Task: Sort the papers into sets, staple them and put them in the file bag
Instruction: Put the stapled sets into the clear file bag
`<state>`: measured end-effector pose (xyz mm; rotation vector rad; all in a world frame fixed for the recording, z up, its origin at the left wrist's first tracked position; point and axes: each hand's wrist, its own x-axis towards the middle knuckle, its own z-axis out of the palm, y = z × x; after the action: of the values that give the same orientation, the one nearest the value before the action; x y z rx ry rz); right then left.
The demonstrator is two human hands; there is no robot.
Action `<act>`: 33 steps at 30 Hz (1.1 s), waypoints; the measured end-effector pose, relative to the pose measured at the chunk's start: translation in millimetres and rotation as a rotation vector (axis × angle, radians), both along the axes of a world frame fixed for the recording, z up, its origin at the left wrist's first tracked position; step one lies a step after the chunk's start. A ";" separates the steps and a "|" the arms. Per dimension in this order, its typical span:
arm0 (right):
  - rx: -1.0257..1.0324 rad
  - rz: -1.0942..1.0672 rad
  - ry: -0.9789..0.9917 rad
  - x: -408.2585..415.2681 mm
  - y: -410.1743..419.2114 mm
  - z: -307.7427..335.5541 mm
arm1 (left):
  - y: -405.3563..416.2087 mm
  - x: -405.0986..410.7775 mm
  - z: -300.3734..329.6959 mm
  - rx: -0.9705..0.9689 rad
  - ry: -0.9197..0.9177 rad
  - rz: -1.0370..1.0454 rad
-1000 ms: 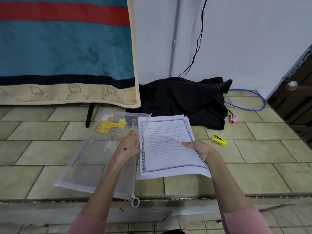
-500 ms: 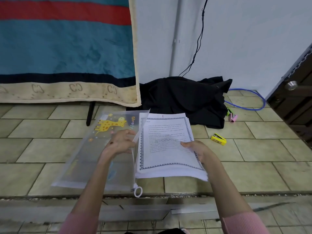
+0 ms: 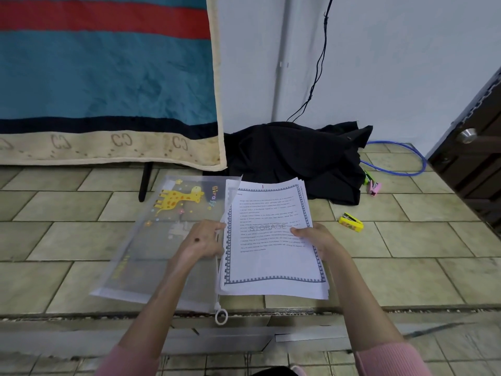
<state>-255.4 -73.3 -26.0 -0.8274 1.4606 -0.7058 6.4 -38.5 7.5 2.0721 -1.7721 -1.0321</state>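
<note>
I see the left hand (image 3: 202, 240) grip pinched on the bag (image 3: 151, 240) mouth edge. Right hand (image 3: 315, 237) grip closed on the papers (image 3: 271, 256), thumb on top; their left edge meets the bag opening. Stapler (image 3: 350, 221) right of that grip, on the floor.

Page text (image 3: 267, 222) too small to read

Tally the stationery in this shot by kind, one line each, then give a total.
File bag: 1, held by the left hand
Paper stack: 1, held by the right hand
Yellow stapler: 1
Pink stapler: 1
Total: 4
</note>
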 end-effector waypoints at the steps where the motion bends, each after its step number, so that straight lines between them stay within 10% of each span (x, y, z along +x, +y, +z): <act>1: -0.004 -0.004 0.004 0.5 0.8 0.4 | -1.3 1.7 -1.4 0.025 0.016 -0.002; 20: -0.083 -0.024 0.054 8.6 -0.5 8.1 | -10.7 21.2 15.2 0.228 0.322 -0.050; 33: -0.111 0.009 0.093 7.4 -1.5 15.6 | -11.2 -7.8 6.1 0.105 -0.059 -0.154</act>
<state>-248.0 -74.8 -10.4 -0.9620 1.5103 -0.7554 -1.4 -49.8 13.6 2.0736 -1.9736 -1.1393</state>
